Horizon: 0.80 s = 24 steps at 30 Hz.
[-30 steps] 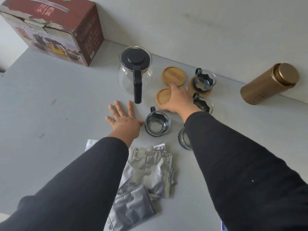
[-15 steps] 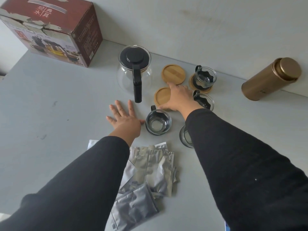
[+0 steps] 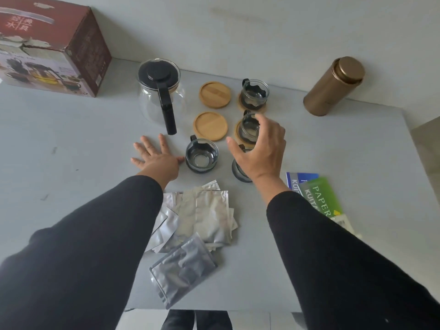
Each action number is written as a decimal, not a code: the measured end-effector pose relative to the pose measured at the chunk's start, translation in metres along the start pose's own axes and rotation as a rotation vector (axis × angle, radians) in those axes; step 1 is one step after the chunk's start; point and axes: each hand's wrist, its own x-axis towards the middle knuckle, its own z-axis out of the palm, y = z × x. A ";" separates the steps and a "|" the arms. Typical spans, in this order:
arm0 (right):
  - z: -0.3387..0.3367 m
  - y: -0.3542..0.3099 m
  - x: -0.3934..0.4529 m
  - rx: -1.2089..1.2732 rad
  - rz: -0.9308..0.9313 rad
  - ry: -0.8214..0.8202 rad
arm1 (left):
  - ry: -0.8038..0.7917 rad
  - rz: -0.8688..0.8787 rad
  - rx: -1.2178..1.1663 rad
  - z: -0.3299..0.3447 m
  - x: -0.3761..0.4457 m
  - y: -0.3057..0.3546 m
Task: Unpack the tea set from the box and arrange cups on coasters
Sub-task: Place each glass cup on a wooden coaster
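Above the uncoastered cup (image 3: 240,172), the right hand (image 3: 260,151) hovered open and empty, poised to lift it; the left hand (image 3: 157,158) lay flat, holding nothing.

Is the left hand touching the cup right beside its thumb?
Apart. The head view shows the left hand flat on the table, with a thin strip of grey surface between its thumb tip and the cup.

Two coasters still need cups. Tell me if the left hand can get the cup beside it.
Probably yes. The left hand lies flat on the table, its thumb nearly at the cup. That cup stands alone off any coaster, nothing between them, and the right hand is above the other cups.
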 end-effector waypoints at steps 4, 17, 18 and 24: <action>-0.001 0.017 -0.040 0.022 0.171 -0.035 | 0.019 0.006 0.000 0.003 0.001 0.000; 0.016 0.032 -0.062 0.212 0.398 -0.157 | 0.054 0.050 0.032 0.007 -0.002 -0.003; 0.014 0.031 -0.061 0.202 0.386 -0.149 | 0.050 0.047 0.032 0.006 -0.003 -0.002; -0.002 0.017 -0.042 0.173 0.225 -0.080 | 0.017 0.048 0.019 0.004 -0.006 -0.002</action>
